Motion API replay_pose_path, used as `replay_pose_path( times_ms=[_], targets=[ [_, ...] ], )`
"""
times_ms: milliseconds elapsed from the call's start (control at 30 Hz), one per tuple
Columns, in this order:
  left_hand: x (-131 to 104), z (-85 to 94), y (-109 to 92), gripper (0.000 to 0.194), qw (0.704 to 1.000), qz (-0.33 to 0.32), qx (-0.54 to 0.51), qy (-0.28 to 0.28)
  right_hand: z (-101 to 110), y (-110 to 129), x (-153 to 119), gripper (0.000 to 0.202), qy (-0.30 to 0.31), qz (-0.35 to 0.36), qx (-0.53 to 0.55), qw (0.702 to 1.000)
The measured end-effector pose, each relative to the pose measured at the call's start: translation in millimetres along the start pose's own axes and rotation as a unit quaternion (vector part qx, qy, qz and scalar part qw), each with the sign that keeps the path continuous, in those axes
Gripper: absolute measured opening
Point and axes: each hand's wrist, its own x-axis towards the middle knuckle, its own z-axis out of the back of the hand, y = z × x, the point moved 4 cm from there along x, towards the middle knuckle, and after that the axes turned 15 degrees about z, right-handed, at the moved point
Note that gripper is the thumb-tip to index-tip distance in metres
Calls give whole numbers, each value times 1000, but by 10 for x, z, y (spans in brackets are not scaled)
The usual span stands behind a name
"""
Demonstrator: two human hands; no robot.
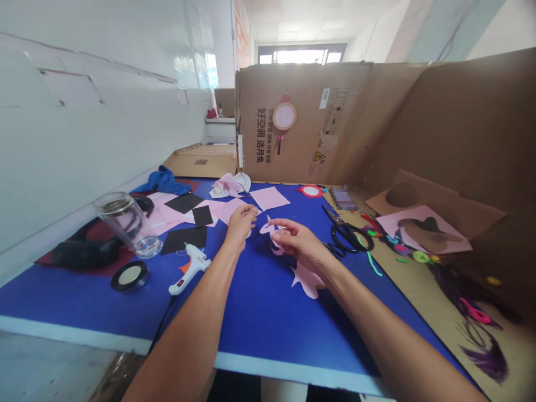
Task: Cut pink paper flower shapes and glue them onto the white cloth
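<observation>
Over the middle of the blue table, my right hand [295, 240] pinches a small curved pink paper cut-out [277, 244]. Just left of it, my left hand [242, 224] has its fingers pressed together, with a bit of pink at the fingertips that is too small to make out. The two hands are apart. A larger wavy pink cut-out [309, 281] lies on the table below my right hand, partly covered by the wrist. Black scissors [347, 231] lie to the right of that hand.
A white glue gun [190, 269], roll of tape [129, 276] and glass jar [129, 223] stand or lie at left. Black sheets [184, 240] and pink sheets [270, 197] lie farther back. Cardboard walls [310, 123] enclose the back and right, near colourful scraps [421, 257].
</observation>
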Motion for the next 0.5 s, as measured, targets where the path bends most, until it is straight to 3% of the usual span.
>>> replay_pose_path(
  times_ms=[167, 300, 400, 500],
  targets=[
    [-125, -193, -1, 46, 992, 32, -68, 103, 104, 195, -40, 58, -7, -24, 144, 989],
    [-228, -326, 56, 51, 968, 90, -142, 185, 117, 242, -52, 55, -19, -18, 215, 976],
    [-315, -420, 85, 45, 944, 128, -180, 247, 148, 219, -40, 53, -32, -16, 242, 970],
    [-369, -472, 106, 32, 933, 143, -203, 260, 197, 171, -27, 50, -45, -19, 252, 967]
  ],
)
